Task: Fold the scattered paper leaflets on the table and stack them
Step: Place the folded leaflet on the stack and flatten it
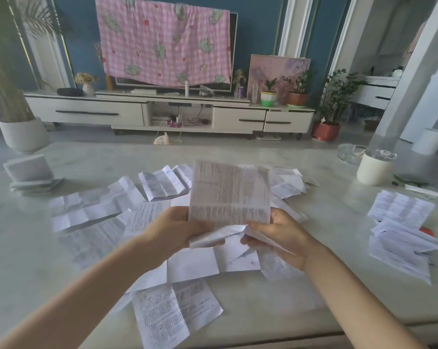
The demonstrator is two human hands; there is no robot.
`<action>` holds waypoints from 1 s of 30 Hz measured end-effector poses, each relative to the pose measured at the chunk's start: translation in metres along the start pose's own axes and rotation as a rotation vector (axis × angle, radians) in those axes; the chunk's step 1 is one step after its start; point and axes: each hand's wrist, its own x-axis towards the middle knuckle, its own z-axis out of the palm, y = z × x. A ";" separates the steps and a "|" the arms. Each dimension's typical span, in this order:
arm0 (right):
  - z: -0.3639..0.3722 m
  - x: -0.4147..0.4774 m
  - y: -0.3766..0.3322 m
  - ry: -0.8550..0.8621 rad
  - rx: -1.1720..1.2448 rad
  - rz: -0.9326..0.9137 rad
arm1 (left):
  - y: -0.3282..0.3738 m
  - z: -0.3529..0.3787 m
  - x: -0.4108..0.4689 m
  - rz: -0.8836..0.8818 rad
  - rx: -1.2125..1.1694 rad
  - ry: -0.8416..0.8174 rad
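A printed paper leaflet (229, 192) stands upright above the middle of the table, its lower part bent toward me in a fold. My left hand (177, 229) grips its lower left edge. My right hand (278, 235) grips the lower right edge and the folded flap. Several unfolded leaflets (92, 205) lie scattered on the pale table (263, 298) under and around my hands. A stack of folded leaflets (401, 233) lies at the right. Another small pile of folded leaflets (31, 177) lies at the far left.
A white cup (374, 168) and a glass ashtray (351, 152) stand at the far right of the table, with a dark pen-like object (411, 182) beside them. A small red object (427, 231) peeks out by the right stack. A TV cabinet and plants stand beyond the table.
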 end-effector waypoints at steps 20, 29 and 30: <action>-0.010 0.016 -0.025 -0.301 -0.042 0.066 | -0.012 -0.034 -0.004 0.066 0.151 0.057; 0.013 0.012 0.000 0.097 -0.107 -0.082 | -0.006 -0.013 -0.003 -0.065 -0.464 -0.076; 0.014 0.014 0.003 0.157 -0.092 -0.106 | -0.010 -0.012 -0.004 -0.065 -0.409 -0.107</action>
